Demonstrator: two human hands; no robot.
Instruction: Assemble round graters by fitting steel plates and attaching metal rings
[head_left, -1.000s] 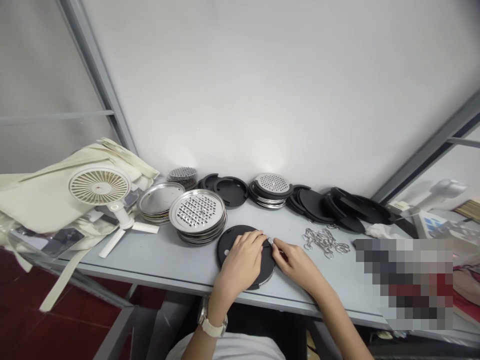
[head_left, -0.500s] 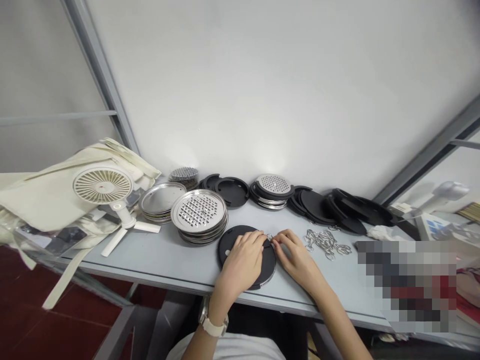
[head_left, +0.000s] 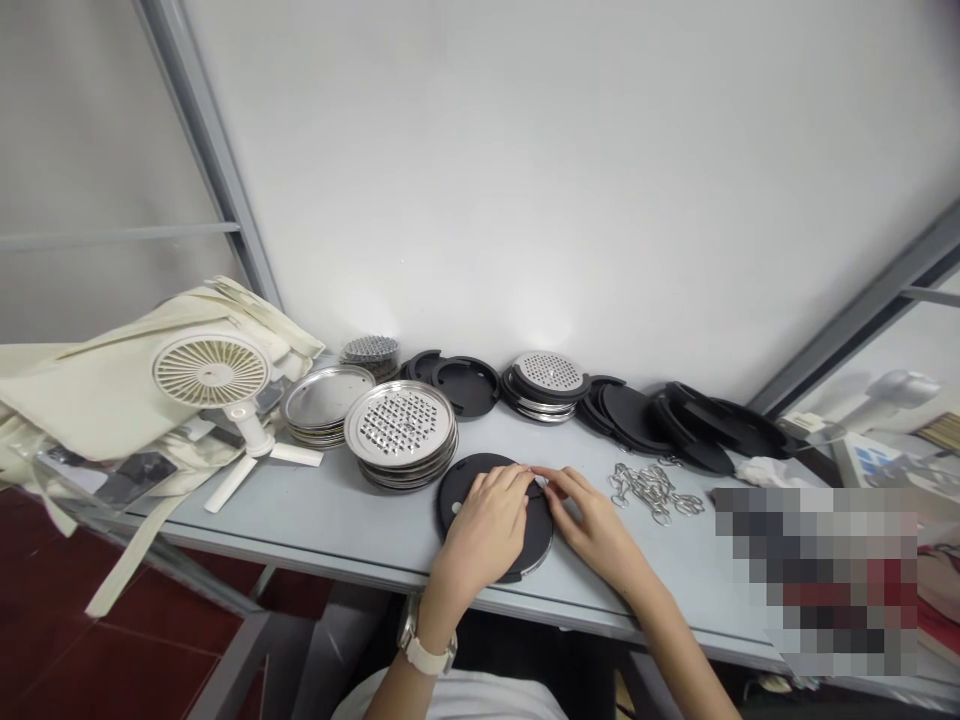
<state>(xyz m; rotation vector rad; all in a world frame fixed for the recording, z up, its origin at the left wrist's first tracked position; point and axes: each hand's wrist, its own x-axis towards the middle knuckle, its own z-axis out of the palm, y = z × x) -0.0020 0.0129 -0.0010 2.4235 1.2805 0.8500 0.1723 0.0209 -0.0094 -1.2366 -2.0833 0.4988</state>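
A black round plastic disc (head_left: 465,490) lies near the front edge of the table, a strip of shiny metal showing at its lower right rim. My left hand (head_left: 491,520) is laid over it, fingers bent and holding it down. At the disc's upper right edge, my right hand (head_left: 581,505) pinches a small metal ring (head_left: 540,482), mostly hidden by fingertips. The fingertips of both hands meet there. To the right lies a loose pile of metal rings and clips (head_left: 654,490).
Stacked metal grater plates (head_left: 401,430) and plain metal plates (head_left: 326,398) stand left of the disc. Behind are black round trays (head_left: 465,385), a perforated plate (head_left: 551,372) on a stack, and more black discs (head_left: 637,415). A white fan (head_left: 212,372) and cream bag (head_left: 112,390) occupy the left.
My right fingers have shifted slightly left, closing over the ring against my left fingertips. My left hand stays on the disc.
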